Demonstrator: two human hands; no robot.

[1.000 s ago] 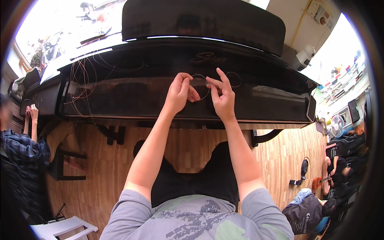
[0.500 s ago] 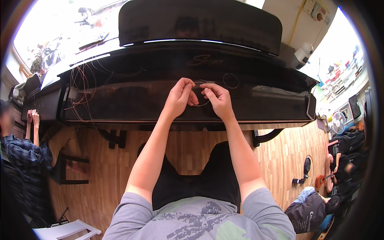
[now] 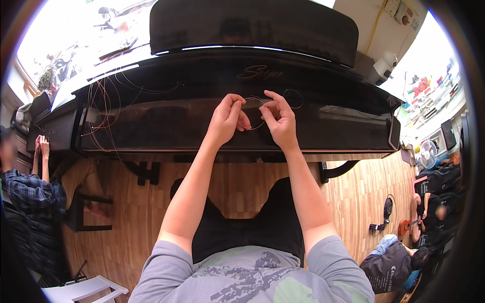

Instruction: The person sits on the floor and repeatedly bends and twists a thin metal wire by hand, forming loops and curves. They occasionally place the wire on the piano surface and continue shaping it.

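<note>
My left hand (image 3: 226, 119) is closed, pinching a thin coiled wire string (image 3: 256, 127) above the front of a glossy black piano (image 3: 353, 134). My right hand (image 3: 281, 124) grips the same coil on its right side, with thumb and a finger close together and the index finger lifted. A second small wire loop (image 3: 298, 105) lies on the piano just beyond my right hand. Several long, loose copper-coloured and silver strings (image 3: 107, 113) are draped over the piano to the left.
At the left a person in a checked shirt (image 3: 28, 194) sits at another dark instrument (image 3: 60, 126). At the right are people (image 3: 424, 207), a small orange guitar (image 3: 404, 227), a black bag (image 3: 386, 267) and a white fan (image 3: 427, 154). A white chair (image 3: 86, 288) stands lower left.
My hands dipped slightly about half a second ago and are now a little higher. The right index finger has lifted again from its bent position; both hands still hold the coil.
</note>
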